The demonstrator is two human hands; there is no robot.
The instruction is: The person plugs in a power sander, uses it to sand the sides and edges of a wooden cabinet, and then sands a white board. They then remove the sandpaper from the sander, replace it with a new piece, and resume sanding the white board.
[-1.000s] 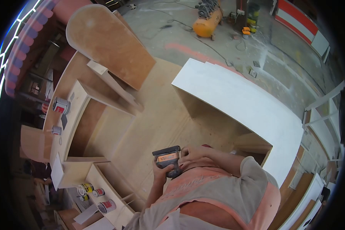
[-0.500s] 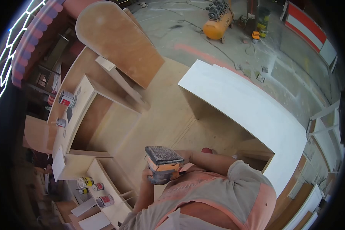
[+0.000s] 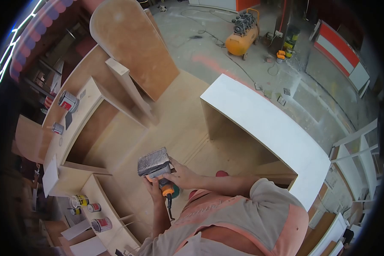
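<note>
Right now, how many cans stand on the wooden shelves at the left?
6. Upper shelf: large can, small grey can. Lower shelf: yellow can, small dark can, red-topped can, big red can. Others may be hidden.

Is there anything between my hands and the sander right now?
Nothing visible stands between them. The left hand and the right hand both grip the sander directly, its gritty pad facing up toward the camera.

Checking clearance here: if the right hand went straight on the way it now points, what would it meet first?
The sander: the right hand lies on its body. Past that, probably the wooden shelf unit, though depth is unclear.
</note>
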